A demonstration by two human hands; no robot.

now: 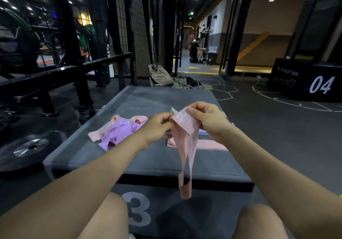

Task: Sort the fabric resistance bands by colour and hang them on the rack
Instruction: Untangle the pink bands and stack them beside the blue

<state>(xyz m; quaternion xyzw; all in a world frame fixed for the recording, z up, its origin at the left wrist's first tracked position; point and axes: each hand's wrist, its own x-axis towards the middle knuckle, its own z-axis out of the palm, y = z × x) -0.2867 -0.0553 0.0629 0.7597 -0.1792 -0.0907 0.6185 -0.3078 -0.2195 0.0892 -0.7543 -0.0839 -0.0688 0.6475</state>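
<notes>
Both hands, left hand and right hand, grip a hanging pink band; purple bands lie at nine o'clock on the worktop.

A large white "3" marks the grey box in front; the black box at right reads "PLYO SOFT BOX" and "04"
</notes>
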